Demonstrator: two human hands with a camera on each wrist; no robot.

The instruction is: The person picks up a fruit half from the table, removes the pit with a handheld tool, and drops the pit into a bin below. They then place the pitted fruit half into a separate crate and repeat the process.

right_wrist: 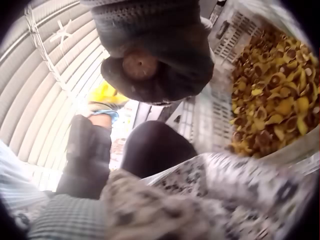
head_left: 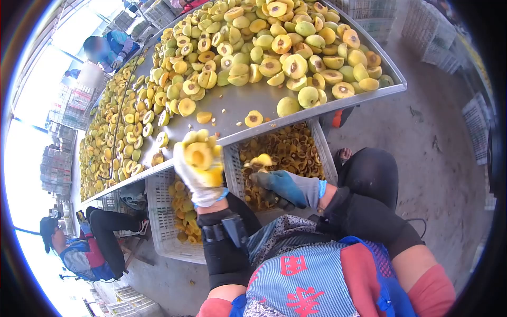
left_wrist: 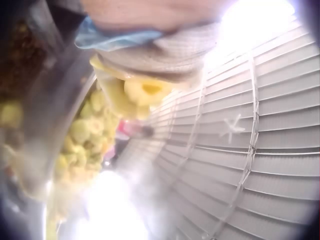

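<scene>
My left hand (head_left: 210, 180), in a white glove with yellow fingers, holds a peach half (head_left: 198, 155) with its hollowed cut face up, just past the table's near edge. In the left wrist view the gloved hand (left_wrist: 160, 57) is blurred. My right hand (head_left: 288, 187), in a blue and dark glove, is over a crate of scraps (head_left: 296, 153). The right wrist view shows its fingers curled round a tool whose round wooden handle end (right_wrist: 140, 65) shows in the fist; the tool's working end is hidden. A yellow fruit piece (head_left: 261, 160) appears by the right fingertips.
A metal table (head_left: 232, 119) with a raised rim carries a large heap of halved peaches (head_left: 243, 47). Below it, a white crate (head_left: 158, 222) holds more halves. Two other people (head_left: 108, 50) work at the left, one seated lower down. Stacked crates (head_left: 430, 34) stand behind.
</scene>
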